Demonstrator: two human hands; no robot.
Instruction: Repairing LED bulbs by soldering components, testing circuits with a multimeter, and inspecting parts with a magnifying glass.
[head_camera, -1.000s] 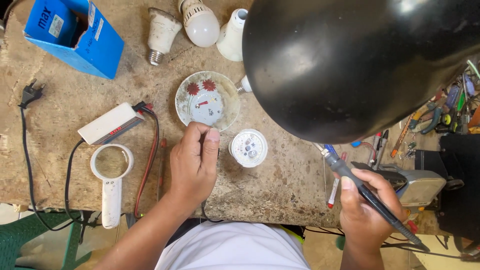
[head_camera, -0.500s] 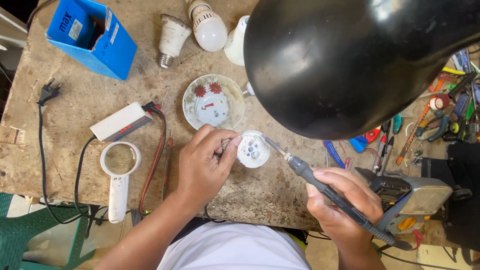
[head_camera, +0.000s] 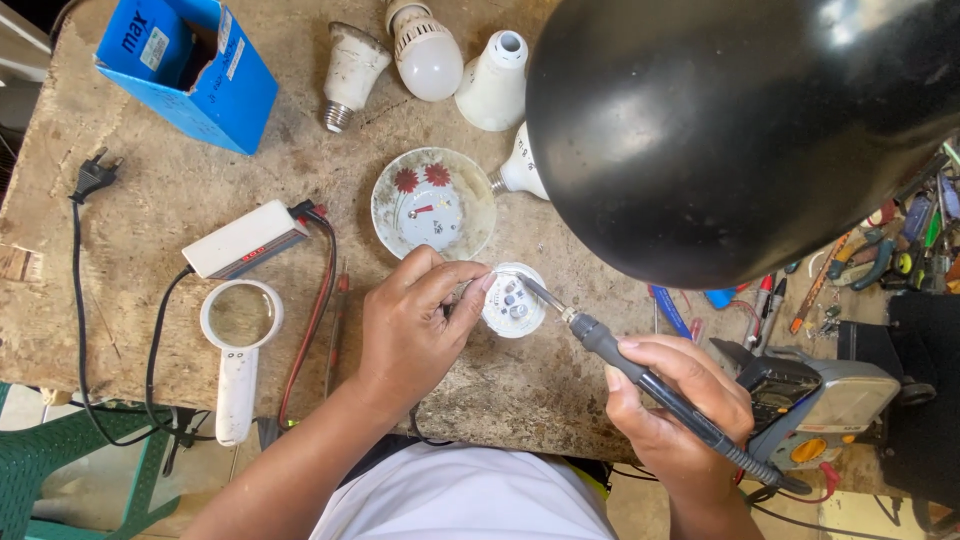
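Two bare hands, left hand (head_camera: 415, 325) pinching round white LED disc (head_camera: 514, 300), right hand (head_camera: 675, 420) gripping slim black soldering iron (head_camera: 660, 390)

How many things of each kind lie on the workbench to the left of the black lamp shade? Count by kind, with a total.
Bulb parts, white: 4 (bulb with dome, base, housing, one by the dish)
Blue box: 1
Flowered dish: 1
Magnifying glass: 1
White tester box: 1
Round LED board: 1
Soldering iron: 1
Total: 10
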